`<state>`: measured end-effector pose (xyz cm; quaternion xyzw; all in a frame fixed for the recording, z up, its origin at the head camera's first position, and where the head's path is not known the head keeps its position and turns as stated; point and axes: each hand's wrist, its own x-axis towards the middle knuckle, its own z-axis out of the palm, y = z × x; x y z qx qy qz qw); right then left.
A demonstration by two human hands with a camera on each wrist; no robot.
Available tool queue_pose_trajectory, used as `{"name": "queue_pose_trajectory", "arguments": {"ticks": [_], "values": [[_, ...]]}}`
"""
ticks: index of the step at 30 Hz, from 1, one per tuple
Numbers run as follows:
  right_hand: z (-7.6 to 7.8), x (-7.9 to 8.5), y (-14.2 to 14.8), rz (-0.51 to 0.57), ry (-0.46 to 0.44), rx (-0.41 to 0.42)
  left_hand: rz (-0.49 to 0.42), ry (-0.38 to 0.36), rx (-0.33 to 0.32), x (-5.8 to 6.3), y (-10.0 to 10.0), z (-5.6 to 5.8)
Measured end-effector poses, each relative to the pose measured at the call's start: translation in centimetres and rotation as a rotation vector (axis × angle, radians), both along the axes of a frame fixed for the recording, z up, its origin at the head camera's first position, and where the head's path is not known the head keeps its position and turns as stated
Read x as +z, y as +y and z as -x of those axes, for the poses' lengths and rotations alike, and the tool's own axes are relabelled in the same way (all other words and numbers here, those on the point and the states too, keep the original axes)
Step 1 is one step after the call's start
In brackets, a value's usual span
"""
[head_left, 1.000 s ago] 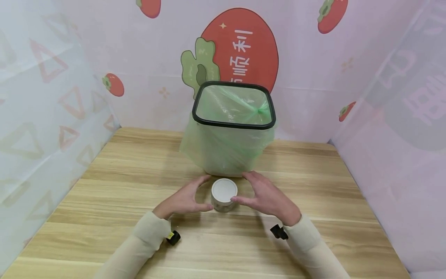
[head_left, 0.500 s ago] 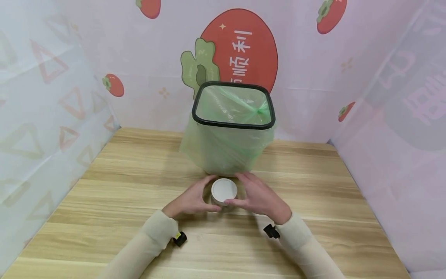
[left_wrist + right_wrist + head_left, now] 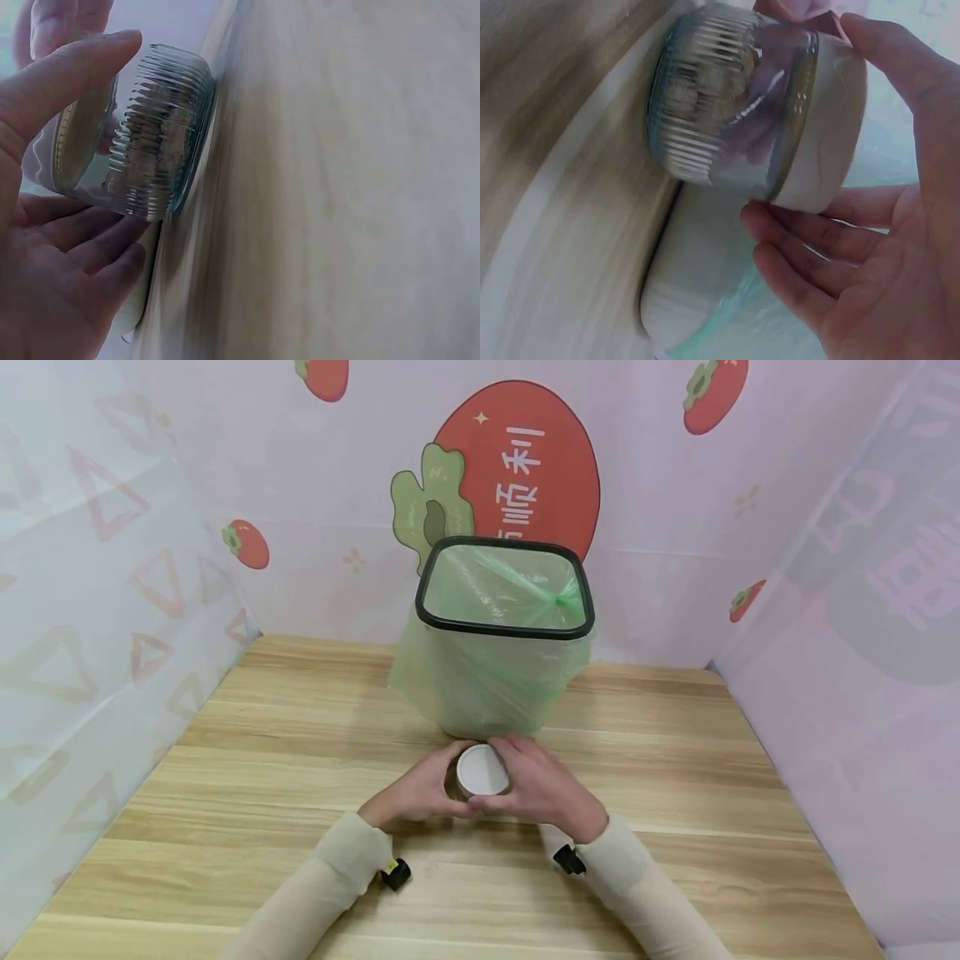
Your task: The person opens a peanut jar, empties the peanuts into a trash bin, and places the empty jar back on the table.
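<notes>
A ribbed clear glass jar (image 3: 154, 127) with a white lid (image 3: 482, 769) stands in front of the bin, with small pale brownish lumps inside. From the left, my left hand (image 3: 424, 789) curves round it, thumb at the near side and fingers at the far side. My right hand (image 3: 542, 783) holds it from the right. In the right wrist view, the right thumb and fingers (image 3: 810, 255) lie against opposite sides of the lid (image 3: 832, 120). Both thumbs meet at the jar's near side. Whether the base touches the table cannot be told.
Just behind the jar is a bin with a black rim (image 3: 504, 631) and a translucent green bag (image 3: 495, 677). The wood-grain table (image 3: 315, 718) is enclosed by printed cloth walls (image 3: 315, 468) at the back and both sides. A black wrist camera (image 3: 396, 874) shows at the left cuff.
Both hands have moved inward, closing round the jar from the two sides. The gap between thumbs and jar has narrowed, and the thumbs now meet. The bin has not moved.
</notes>
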<state>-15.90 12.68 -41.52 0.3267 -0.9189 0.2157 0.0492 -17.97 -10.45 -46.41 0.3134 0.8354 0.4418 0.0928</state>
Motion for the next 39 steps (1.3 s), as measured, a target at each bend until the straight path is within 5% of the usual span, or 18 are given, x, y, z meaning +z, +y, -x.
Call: {"name": "queue_pose_trajectory", "arguments": {"ticks": [19, 27, 39], "values": [[-0.1, -0.6, -0.6, 0.054, 0.219, -0.023, -0.060, -0.054, 0.003, 0.5, 0.7, -0.4], [-0.3, 0.9, -0.7, 0.089, 0.269, -0.034, -0.194, -0.112, 0.010, 1.0, 1.1, -0.6], [-1.2, 3.6, -0.8, 0.118, 0.268, -0.028, -0.302, -0.044, 0.005, 1.9, 1.7, -0.6]]}}
